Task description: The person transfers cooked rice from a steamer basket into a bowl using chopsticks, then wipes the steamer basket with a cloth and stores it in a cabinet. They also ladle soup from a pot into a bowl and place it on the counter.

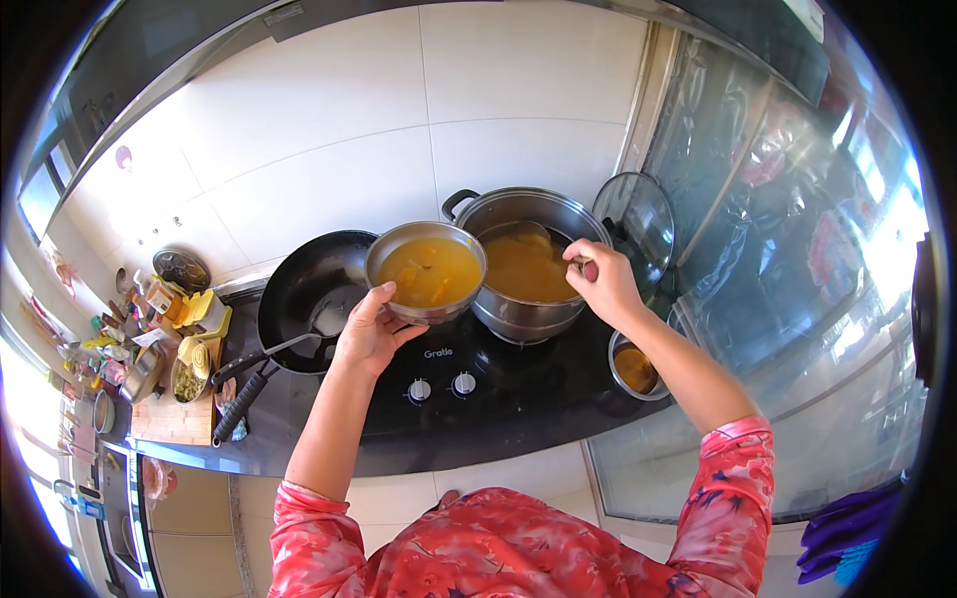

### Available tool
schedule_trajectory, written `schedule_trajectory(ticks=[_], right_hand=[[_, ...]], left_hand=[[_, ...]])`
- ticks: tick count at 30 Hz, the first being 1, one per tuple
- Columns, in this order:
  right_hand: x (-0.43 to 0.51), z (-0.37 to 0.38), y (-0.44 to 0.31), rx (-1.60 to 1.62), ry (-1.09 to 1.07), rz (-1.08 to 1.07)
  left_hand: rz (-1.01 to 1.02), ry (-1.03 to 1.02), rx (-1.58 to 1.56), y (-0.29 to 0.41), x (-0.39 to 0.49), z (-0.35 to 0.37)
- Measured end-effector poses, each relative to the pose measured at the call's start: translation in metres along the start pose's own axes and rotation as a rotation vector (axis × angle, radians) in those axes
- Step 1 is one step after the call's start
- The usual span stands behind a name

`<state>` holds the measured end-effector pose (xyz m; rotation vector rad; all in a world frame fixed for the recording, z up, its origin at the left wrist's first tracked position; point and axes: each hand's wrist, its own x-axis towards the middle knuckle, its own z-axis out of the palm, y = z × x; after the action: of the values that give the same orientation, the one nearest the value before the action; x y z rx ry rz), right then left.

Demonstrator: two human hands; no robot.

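My left hand [374, 333] holds a metal bowl [441, 314] by its near left side, thumb on the rim. Orange-yellow soup [430, 269] with chunks fills much of it. The bowl is raised beside a large stainless steel pot [523, 318], overlapping its left edge from my view. Over the pot's right rim, my right hand [609, 280] pinches the handle end of a ladle [531, 230], whose head lies partly under the soup at the pot's far side. More of the same orange soup [523, 273] is in the pot.
Left of the pot sits a black wok [288, 299] with a spatula [291, 342] in it. A glass lid [635, 217] leans behind the pot's right side. Another metal bowl [658, 392] with orange food stands at right. A wooden cutting board [172, 426] and jars crowd the left counter.
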<state>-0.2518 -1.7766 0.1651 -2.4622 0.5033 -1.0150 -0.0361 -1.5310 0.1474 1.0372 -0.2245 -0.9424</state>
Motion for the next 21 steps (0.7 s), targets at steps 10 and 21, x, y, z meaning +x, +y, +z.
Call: schedule_trajectory(ticks=[10,21], right_hand=[[0.006,0.014,0.004,0.585,0.102,0.512],[0.002,-0.024,0.01,0.837,0.282,0.96]], left_hand=[[0.028,0.002,-0.007,0.005,0.002,-0.001],[0.015,-0.024,-0.034,0.005,0.014,-0.003]])
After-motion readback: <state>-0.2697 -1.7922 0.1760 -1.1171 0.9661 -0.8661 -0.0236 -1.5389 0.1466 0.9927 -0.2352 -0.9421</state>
